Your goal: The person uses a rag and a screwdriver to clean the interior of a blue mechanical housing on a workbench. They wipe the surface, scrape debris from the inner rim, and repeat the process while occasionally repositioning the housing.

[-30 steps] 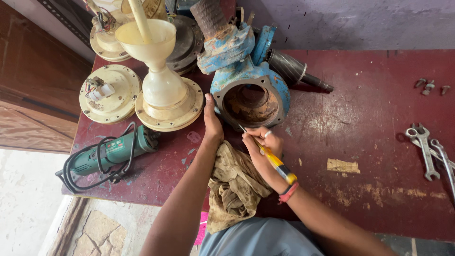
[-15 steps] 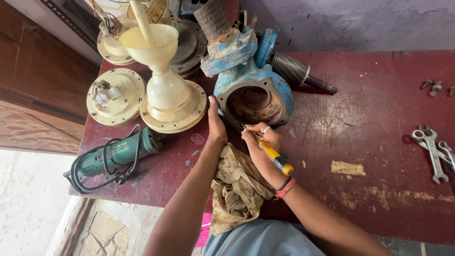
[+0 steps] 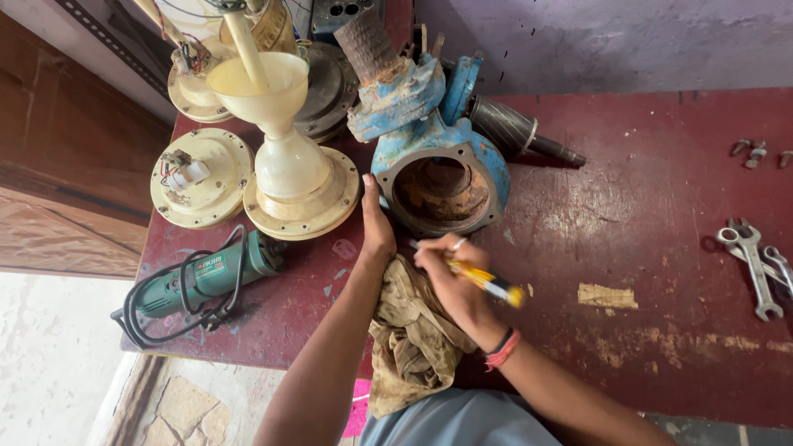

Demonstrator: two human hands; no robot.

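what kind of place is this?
Likely a small repair workshop: a rusty blue pump housing lies opened on a worn red workbench, with spanners, a green angle grinder and cream fan motor parts around.

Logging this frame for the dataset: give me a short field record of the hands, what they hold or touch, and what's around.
left hand: pressed on the rim of the blue pump housing
right hand: grips a yellow-handled screwdriver, tip toward the housing's lower edge
housing: rusty inside, opening faces up
cloth: dirty rag under both wrists
bench: worn red top
left side: green angle grinder, cream fan parts
right side: wrenches
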